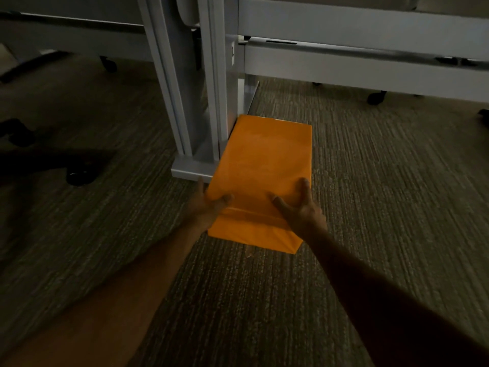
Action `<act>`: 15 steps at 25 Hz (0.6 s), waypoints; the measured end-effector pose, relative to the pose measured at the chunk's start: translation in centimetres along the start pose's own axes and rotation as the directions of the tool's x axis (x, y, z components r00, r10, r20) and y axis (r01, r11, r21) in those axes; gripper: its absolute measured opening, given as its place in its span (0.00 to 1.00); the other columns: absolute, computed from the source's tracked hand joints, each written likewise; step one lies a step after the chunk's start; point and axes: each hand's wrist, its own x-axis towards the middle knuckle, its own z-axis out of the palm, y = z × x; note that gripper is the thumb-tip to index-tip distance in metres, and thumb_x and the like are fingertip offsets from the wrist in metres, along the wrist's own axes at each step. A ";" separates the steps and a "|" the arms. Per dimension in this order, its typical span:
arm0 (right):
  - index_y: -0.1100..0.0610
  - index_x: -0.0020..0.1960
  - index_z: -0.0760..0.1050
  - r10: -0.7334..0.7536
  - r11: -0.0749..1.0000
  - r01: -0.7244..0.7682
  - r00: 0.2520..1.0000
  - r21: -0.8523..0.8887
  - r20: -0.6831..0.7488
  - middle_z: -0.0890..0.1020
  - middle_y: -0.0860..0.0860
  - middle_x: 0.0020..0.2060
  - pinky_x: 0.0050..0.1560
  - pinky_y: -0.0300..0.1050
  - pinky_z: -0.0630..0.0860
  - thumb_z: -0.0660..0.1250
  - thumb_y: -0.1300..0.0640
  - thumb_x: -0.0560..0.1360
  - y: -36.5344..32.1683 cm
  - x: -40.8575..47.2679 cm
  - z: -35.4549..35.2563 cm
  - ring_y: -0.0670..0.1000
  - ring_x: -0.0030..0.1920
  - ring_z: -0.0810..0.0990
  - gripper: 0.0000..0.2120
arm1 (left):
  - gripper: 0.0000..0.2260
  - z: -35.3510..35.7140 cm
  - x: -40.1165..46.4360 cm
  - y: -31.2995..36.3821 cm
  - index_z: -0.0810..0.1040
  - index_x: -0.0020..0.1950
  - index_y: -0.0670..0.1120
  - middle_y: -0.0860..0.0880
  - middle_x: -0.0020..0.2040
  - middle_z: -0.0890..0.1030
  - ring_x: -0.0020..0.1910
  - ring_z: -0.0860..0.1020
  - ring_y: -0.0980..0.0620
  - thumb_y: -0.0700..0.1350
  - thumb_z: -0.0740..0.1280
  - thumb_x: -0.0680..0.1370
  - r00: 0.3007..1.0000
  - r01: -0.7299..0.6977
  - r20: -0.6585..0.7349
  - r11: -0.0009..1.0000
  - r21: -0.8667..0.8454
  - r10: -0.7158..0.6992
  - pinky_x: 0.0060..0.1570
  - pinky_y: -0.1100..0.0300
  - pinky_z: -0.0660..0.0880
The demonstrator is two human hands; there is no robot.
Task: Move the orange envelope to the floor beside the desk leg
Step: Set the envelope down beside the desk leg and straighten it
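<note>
Both hands grip envelope edge beside desk leg.

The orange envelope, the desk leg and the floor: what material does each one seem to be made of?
Orange envelope: probably paper, matte, with a sharp fold crease near the hands; a smooth plastic mailer is also possible.
Desk leg: seemingly metal, painted light grey, with straight, crisp edges and a flat foot plate.
Floor: carpet, low pile, with a fine ribbed grey-brown texture.

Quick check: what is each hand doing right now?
Left hand: closed on the orange envelope, near-left edge.
Right hand: closed on the same envelope, near-right edge.
</note>
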 end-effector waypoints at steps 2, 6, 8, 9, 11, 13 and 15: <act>0.39 0.80 0.41 -0.009 1.000 0.009 1.000 0.000 0.004 0.69 0.59 0.75 0.65 0.64 0.72 0.61 0.17 0.61 0.1 -0.1 0.0 0.67 0.68 0.74 0.57 | 0.38 -0.1 0.3 -0.2 0.48 0.81 0.58 0.46 0.82 0.50 0.78 0.52 0.42 0.64 0.65 0.77 0.848 -0.474 0.061 0.699 0.535 0.527 0.71 0.35 0.57; 0.36 0.80 0.41 -0.034 0.997 0.036 0.999 -0.072 0.037 0.65 0.57 0.77 0.64 0.62 0.72 0.59 0.18 0.63 0.3 0.3 0.1 0.66 0.69 0.73 0.53 | 0.30 0.8 -0.4 0.1 0.43 0.81 0.57 0.50 0.82 0.41 0.79 0.37 0.49 0.62 0.51 0.83 0.689 -0.700 0.503 0.303 0.646 0.522 0.76 0.39 0.44; 0.35 0.80 0.41 -0.036 0.993 0.044 0.997 -0.111 0.067 0.63 0.57 0.78 0.65 0.63 0.71 0.57 0.17 0.64 0.5 0.4 0.0 0.67 0.70 0.71 0.52 | 0.29 1.5 -0.6 0.1 0.43 0.81 0.58 0.52 0.82 0.41 0.80 0.38 0.50 0.61 0.50 0.83 0.751 -0.643 0.460 0.370 0.670 0.473 0.76 0.41 0.42; 0.35 0.80 0.41 -0.030 0.991 0.039 0.997 -0.131 0.072 0.60 0.58 0.79 0.65 0.64 0.70 0.56 0.17 0.64 0.4 0.3 -0.2 0.67 0.72 0.69 0.51 | 0.29 1.7 -0.8 0.3 0.45 0.81 0.58 0.52 0.82 0.43 0.80 0.40 0.49 0.61 0.51 0.83 0.761 -0.630 0.442 0.377 0.679 0.474 0.76 0.41 0.42; 0.35 0.79 0.44 -0.057 0.963 0.061 0.998 -0.263 0.024 0.53 0.57 0.81 0.69 0.71 0.63 0.50 0.20 0.70 -0.5 -0.1 -0.2 0.68 0.76 0.59 0.42 | 0.28 1.7 -1.1 1.1 0.52 0.81 0.57 0.50 0.82 0.49 0.80 0.48 0.46 0.59 0.56 0.83 0.772 -0.614 0.409 0.408 0.675 0.486 0.75 0.42 0.49; 0.42 0.80 0.52 -0.226 0.813 0.171 0.974 -0.556 -0.032 0.55 0.58 0.80 0.72 0.72 0.56 0.47 0.33 0.81 -2.0 -1.6 0.8 0.67 0.78 0.55 0.30 | 0.27 1.5 -1.1 2.9 0.60 0.78 0.54 0.45 0.80 0.56 0.76 0.59 0.41 0.57 0.62 0.81 0.794 -0.597 0.419 0.434 0.674 0.442 0.70 0.43 0.61; 0.53 0.75 0.67 -0.408 0.706 0.258 0.910 -0.659 -0.080 0.69 0.60 0.72 0.67 0.66 0.65 0.53 0.46 0.83 -2.8 -3.9 2.7 0.64 0.70 0.67 0.23 | 0.25 1.0 -1.1 4.8 0.66 0.73 0.52 0.43 0.76 0.61 0.69 0.67 0.39 0.57 0.67 0.79 0.835 -0.550 0.429 0.486 0.679 0.346 0.64 0.44 0.68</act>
